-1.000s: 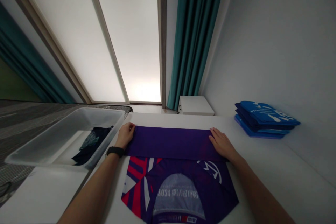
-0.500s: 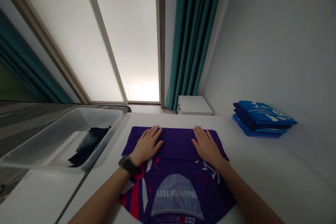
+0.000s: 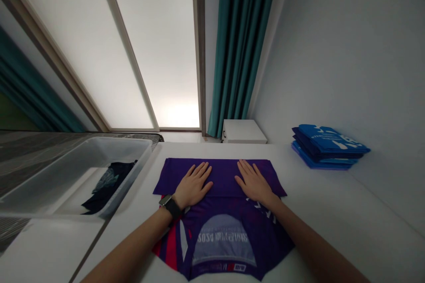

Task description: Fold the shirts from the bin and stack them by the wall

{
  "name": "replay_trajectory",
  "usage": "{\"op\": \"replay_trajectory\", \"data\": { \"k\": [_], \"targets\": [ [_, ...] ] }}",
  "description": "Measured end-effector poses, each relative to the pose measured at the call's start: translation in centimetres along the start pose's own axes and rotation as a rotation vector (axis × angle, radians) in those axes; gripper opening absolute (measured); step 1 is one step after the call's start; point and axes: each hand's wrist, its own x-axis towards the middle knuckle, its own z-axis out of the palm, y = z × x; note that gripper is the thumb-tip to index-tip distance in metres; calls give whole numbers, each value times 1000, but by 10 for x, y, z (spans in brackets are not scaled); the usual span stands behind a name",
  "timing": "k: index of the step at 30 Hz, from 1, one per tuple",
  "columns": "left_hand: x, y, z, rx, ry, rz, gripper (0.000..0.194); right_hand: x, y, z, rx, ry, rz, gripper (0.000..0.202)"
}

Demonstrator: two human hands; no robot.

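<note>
Since half a second earlier, both hands have been drawn slightly inward across the folded upper band of the purple jersey (image 3: 219, 212). Head view: left hand (image 3: 194, 183) and right hand (image 3: 253, 183) are laid flat, fingers spread, palms pressed on that band, nothing pinched; the jersey is spread on the white table (image 3: 332, 212). Recorded alongside: clear bin (image 3: 66, 172) holding dark clothing at left, blue folded stack (image 3: 327, 147) at right.
</note>
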Motion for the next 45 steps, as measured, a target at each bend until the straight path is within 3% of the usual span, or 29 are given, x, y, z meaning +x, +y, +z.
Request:
{"op": "replay_trajectory", "data": {
  "k": [5,10,14,17,23,34,45],
  "targets": [
    [8,-1,-1,-2,-27,-23,55,8,3,-2,-2,-23,-2,64],
    [29,19,-8,-13,-14,-91,54,20,-20,-3,6,46,-11,58],
    [45,33,1,-6,5,-125,52,31,-42,0,1,23,22,58],
    [47,34,9,3,4,-158,52,33,-44,2,2,-22,52,59],
    [45,31,11,16,11,-141,55,27,-18,0,-4,-43,91,64],
    [48,30,12,37,-6,-134,55,7,67,-2,-88,-28,233,65],
    [48,32,7,53,-40,-134,57,7,86,7,35,42,231,63]
  ]
}}
